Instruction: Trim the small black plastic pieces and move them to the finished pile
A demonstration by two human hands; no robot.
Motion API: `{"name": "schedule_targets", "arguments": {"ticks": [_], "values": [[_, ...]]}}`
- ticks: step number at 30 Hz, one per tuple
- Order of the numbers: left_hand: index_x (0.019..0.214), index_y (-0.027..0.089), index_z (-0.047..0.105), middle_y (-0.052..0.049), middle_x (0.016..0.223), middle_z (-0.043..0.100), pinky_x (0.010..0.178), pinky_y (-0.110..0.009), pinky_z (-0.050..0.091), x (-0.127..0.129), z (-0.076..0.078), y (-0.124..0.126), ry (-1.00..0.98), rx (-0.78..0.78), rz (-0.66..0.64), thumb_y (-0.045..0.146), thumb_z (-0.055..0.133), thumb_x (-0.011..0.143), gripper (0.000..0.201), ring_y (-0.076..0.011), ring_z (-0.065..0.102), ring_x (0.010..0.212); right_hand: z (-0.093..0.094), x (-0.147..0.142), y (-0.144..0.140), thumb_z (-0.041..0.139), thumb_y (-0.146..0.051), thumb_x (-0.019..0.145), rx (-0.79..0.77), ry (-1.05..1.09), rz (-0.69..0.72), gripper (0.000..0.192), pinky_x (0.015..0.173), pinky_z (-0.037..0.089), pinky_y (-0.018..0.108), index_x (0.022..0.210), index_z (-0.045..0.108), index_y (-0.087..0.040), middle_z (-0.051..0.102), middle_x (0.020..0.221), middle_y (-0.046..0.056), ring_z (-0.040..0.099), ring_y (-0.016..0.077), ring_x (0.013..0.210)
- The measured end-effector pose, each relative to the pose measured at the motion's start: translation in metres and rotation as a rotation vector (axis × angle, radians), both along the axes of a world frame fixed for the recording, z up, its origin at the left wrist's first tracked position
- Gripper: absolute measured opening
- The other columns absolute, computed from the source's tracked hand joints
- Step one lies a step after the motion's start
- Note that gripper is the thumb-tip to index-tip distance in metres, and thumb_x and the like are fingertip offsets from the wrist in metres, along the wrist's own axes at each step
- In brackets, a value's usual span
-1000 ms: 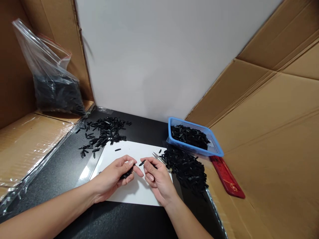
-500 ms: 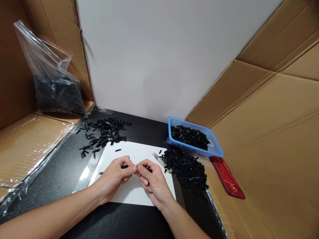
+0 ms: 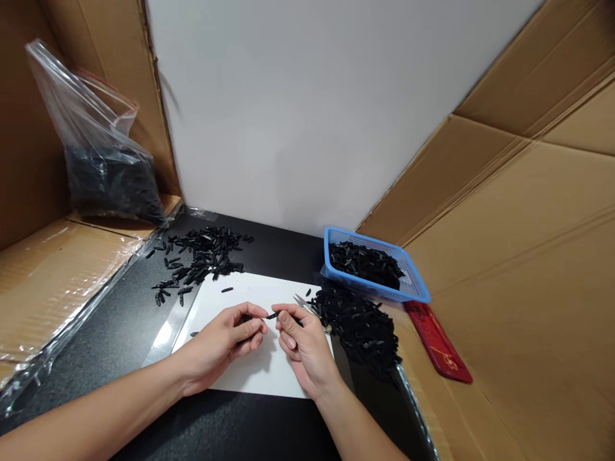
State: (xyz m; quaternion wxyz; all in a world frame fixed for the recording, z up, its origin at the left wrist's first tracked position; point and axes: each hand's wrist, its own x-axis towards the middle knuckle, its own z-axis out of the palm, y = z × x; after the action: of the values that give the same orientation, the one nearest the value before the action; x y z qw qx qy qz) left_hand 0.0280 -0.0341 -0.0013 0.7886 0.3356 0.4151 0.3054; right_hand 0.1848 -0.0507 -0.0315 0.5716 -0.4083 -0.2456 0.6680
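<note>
Above a white sheet (image 3: 250, 374), my right hand (image 3: 306, 342) pinches a small black oblong piece (image 3: 272, 315) between thumb and forefinger, its tip pointing left. My left hand (image 3: 225, 339) is closed close by, thumb near the curled fingers. Dark material shows inside the left grip, mostly hidden by the fingers. One loose black piece lies on the sheet beyond the left hand. Just past the right hand is a pair of small metal snips (image 3: 303, 303), blades toward the left and handles partly covered.
A large heap of black pieces (image 3: 365, 333) lies to the right, below a blue basket (image 3: 418, 275) of more. Another scattered pile (image 3: 206, 253) is at the back left. A zip bag (image 3: 110, 173) stands left; a red object (image 3: 444, 349) lies right. Cardboard walls enclose the sides.
My hands have moved apart from touching fingertips. The right hand has shifted slightly right, and the black piece in its pinch now shows.
</note>
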Motion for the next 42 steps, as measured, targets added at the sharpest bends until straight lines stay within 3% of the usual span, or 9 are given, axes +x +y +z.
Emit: {"name": "schedule_targets", "arguments": {"ticks": [4,9,15,20,25,30,34,38,42], "values": [[0.088,0.017,0.062,0.003,0.065,0.059,0.05,-0.021,0.023,0.002,0.001,0.0,0.049,0.063,-0.042,0.045,0.072,0.075,0.032,-0.0064,0.034,0.049,0.0,0.001,0.0,0.085,-0.036,0.06,0.016,0.001,0.017,0.032,0.035,0.01,0.017,0.079,0.073,-0.014,0.055,0.059,-0.001,0.027,0.0018,0.039],[0.075,0.018,0.057,0.008,0.05,0.041,0.046,-0.024,0.008,0.002,0.002,0.0,0.098,0.045,-0.041,0.055,0.06,0.08,0.037,-0.0064,0.019,0.043,0.001,0.001,-0.001,0.085,-0.035,0.06,0.024,0.026,0.031,0.031,0.035,0.01,0.017,0.079,0.072,-0.014,0.054,0.059,-0.002,0.027,0.0018,0.04],[0.092,0.017,0.065,0.003,0.066,0.054,0.048,-0.021,0.02,0.0,0.001,0.002,0.027,0.015,-0.019,0.031,0.056,0.084,0.019,-0.0078,0.034,0.051,0.0,0.002,-0.001,0.085,-0.035,0.062,0.031,0.076,0.084,0.029,0.037,0.011,0.016,0.077,0.071,-0.015,0.053,0.058,-0.003,0.026,0.0013,0.04],[0.103,0.018,0.063,-0.001,0.082,0.063,0.052,-0.019,0.027,-0.001,-0.002,0.001,-0.005,0.016,-0.05,0.035,0.067,0.081,0.029,-0.0054,0.036,0.052,-0.001,0.004,-0.001,0.085,-0.033,0.063,0.031,0.137,0.115,0.027,0.037,0.012,0.015,0.076,0.068,-0.016,0.053,0.054,-0.003,0.023,0.0021,0.04],[0.093,0.017,0.059,-0.001,0.079,0.065,0.052,-0.018,0.026,0.001,-0.004,0.001,-0.032,0.011,-0.049,0.037,0.074,0.076,0.03,-0.0053,0.039,0.053,-0.001,0.004,0.0,0.083,-0.03,0.067,0.033,0.208,0.208,0.025,0.036,0.014,0.012,0.075,0.065,-0.017,0.058,0.056,-0.001,0.021,0.0024,0.041],[0.084,0.015,0.059,-0.001,0.075,0.064,0.049,-0.019,0.021,0.002,-0.008,0.001,0.011,0.082,-0.064,0.04,0.068,0.081,0.027,-0.0044,0.031,0.049,0.002,0.001,0.0,0.076,-0.039,0.074,-0.012,0.241,0.159,0.029,0.033,0.014,0.011,0.07,0.06,-0.015,0.058,0.064,0.0,0.029,0.0026,0.043],[0.083,0.018,0.054,0.001,0.069,0.062,0.05,-0.02,0.018,0.002,-0.007,-0.002,0.021,0.112,-0.072,0.041,0.064,0.084,0.025,-0.005,0.029,0.049,0.0,-0.002,-0.002,0.077,-0.041,0.072,0.007,0.104,0.175,0.034,0.032,0.012,0.012,0.067,0.054,-0.016,0.056,0.056,-0.003,0.024,0.0014,0.038],[0.084,0.021,0.047,0.004,0.062,0.06,0.049,-0.021,0.015,0.004,-0.008,-0.003,0.003,0.135,-0.05,0.042,0.065,0.083,0.027,-0.0061,0.03,0.049,-0.002,-0.006,-0.004,0.079,-0.04,0.07,0.0,-0.022,0.196,0.032,0.032,0.012,0.012,0.081,0.06,-0.017,0.057,0.053,-0.004,0.026,0.0019,0.037],[0.082,0.022,0.044,0.004,0.06,0.062,0.047,-0.022,0.011,0.005,-0.009,-0.003,0.01,0.187,-0.062,0.044,0.065,0.081,0.031,-0.0068,0.028,0.046,-0.003,-0.007,-0.005,0.08,-0.039,0.068,-0.001,-0.062,0.151,0.031,0.032,0.012,0.013,0.075,0.064,-0.014,0.056,0.052,-0.003,0.027,0.0019,0.038]]}}
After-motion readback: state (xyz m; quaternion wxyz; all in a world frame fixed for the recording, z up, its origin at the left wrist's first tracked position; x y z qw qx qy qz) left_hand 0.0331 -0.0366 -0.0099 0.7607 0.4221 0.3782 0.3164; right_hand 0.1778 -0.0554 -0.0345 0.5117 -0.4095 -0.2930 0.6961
